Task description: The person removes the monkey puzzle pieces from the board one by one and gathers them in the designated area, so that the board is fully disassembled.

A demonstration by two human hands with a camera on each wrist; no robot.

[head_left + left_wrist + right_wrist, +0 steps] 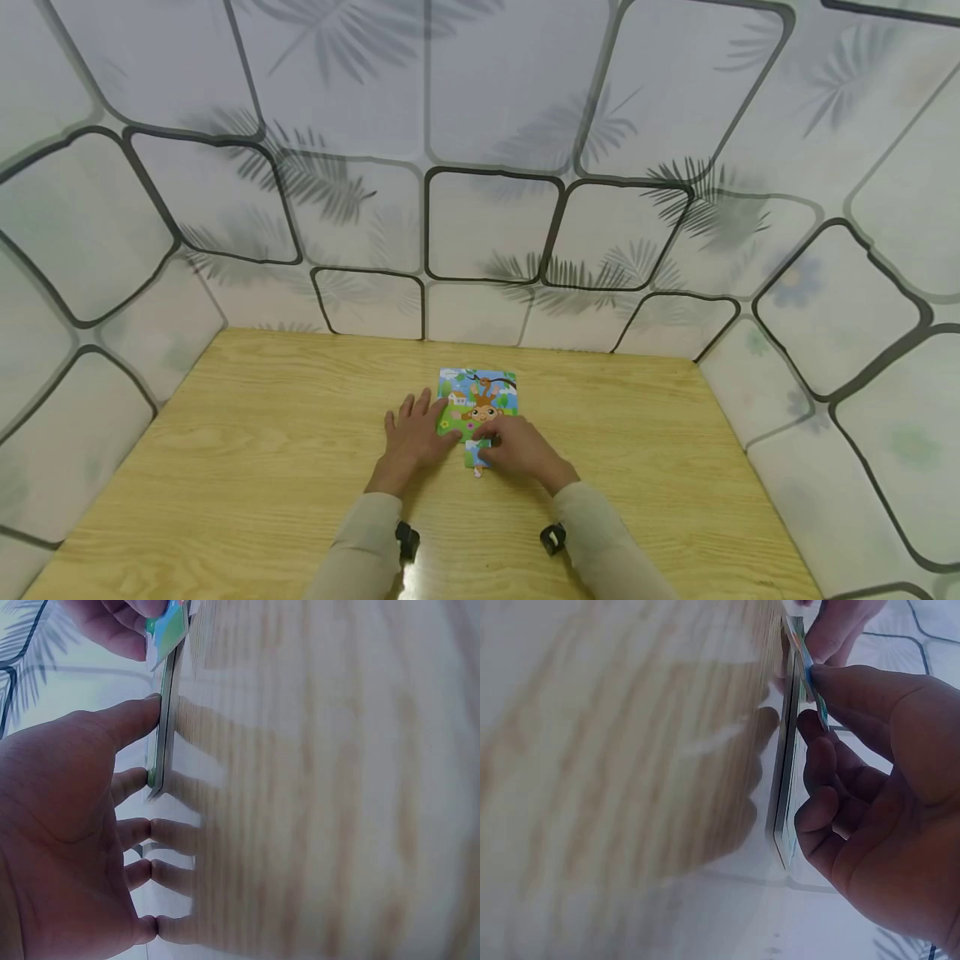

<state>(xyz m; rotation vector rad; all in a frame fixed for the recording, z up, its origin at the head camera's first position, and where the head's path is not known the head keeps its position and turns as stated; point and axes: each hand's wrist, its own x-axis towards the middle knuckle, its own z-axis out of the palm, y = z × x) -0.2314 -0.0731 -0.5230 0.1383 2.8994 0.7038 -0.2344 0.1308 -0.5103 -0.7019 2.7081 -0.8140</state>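
A square jigsaw puzzle (483,392) with a cartoon monkey lies flat on the table. Spread over its left edge is my left hand (416,433), thumb and index fingertips on the board and the other fingertips reaching down to the tabletop. My right hand (521,447) pinches a blue and green puzzle piece (472,456) between thumb and fingers at the near edge. In the right wrist view the piece (808,666) is tilted up against the board (780,787), with the other fingers curled over the board. The left wrist view shows the piece's lower corner (166,637).
The wooden table (300,400) extends around the puzzle on all sides. Patterned cloth walls (483,225) with leaf prints rise at its back and both sides. A small black device (407,540) is strapped at the left wrist, another (553,538) at the right.
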